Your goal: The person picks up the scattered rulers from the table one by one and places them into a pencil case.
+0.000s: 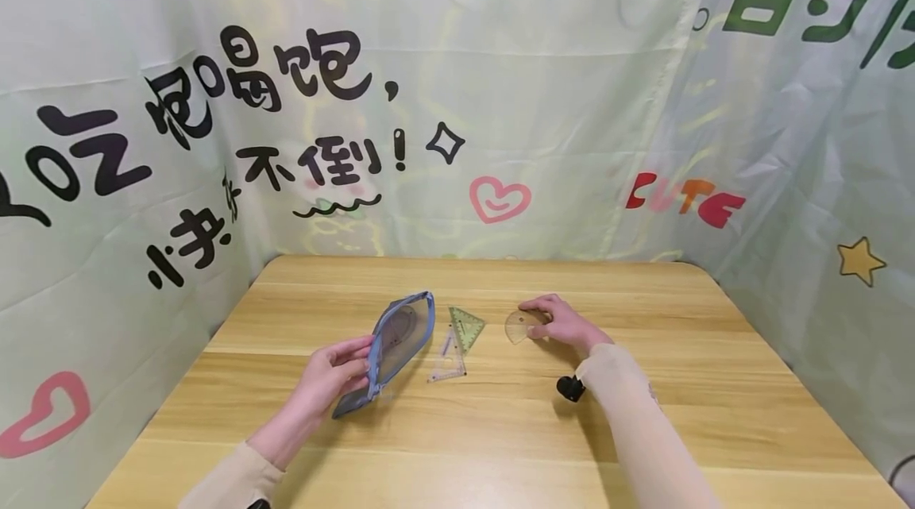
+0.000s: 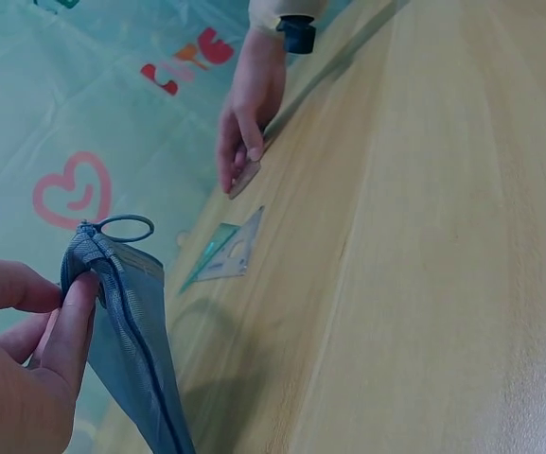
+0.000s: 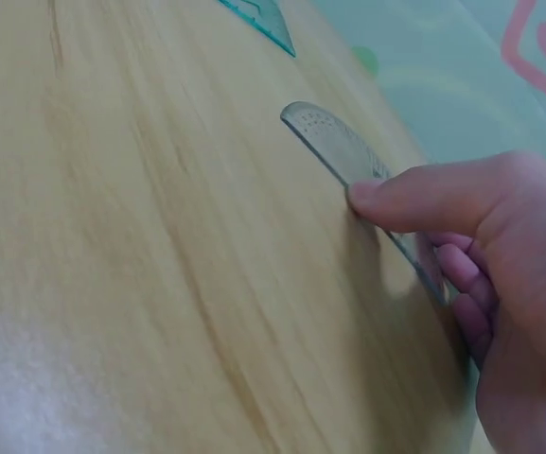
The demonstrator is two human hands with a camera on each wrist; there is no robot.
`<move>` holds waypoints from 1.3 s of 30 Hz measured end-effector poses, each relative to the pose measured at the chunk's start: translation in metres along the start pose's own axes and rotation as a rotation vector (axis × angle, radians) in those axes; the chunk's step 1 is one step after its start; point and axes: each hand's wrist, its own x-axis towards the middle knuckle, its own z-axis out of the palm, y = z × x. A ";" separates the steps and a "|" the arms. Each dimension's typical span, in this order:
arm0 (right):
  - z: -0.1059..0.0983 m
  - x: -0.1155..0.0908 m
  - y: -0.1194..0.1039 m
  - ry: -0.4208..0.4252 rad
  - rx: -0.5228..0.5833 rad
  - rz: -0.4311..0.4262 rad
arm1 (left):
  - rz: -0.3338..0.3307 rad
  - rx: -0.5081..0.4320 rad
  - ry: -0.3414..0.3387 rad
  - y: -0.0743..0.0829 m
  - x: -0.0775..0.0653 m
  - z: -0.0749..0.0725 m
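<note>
My left hand pinches the edge of a blue zippered mesh pouch, tilted up off the table with its mouth toward the right. Through the pouch's mesh a round dark shape shows. In the left wrist view the thumb and fingers grip the pouch near its zipper end. On the right, my right hand holds a clear protractor between thumb and fingers, just over the table. The right wrist view shows the thumb on the protractor's straight edge.
Between the hands lie a green set square and a clear set square, touching or overlapping. They rest on a wooden table. Printed cloth curtains stand close behind the table and along its sides.
</note>
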 end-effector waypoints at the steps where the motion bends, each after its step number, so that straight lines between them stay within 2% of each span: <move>1: 0.000 0.000 -0.001 -0.002 -0.001 0.000 | 0.000 -0.001 -0.001 0.000 0.000 0.000; 5: -0.002 0.003 -0.003 -0.024 -0.034 -0.047 | -0.005 0.006 -0.004 0.001 -0.002 -0.002; 10: -0.005 0.006 -0.007 -0.056 -0.024 -0.118 | -0.003 0.015 0.002 0.002 -0.002 -0.003; 14: -0.007 0.008 -0.010 -0.060 -0.025 -0.111 | -0.003 0.016 0.001 0.003 -0.002 -0.003; 22: -0.010 0.009 -0.013 -0.053 -0.084 -0.036 | 0.013 0.025 -0.016 0.004 -0.003 -0.002; 30: -0.008 0.009 -0.012 -0.054 -0.125 0.093 | -0.016 0.027 -0.001 0.002 -0.001 -0.001; 39: -0.009 0.006 -0.013 -0.068 -0.131 0.134 | -0.023 0.017 -0.002 0.001 -0.001 0.001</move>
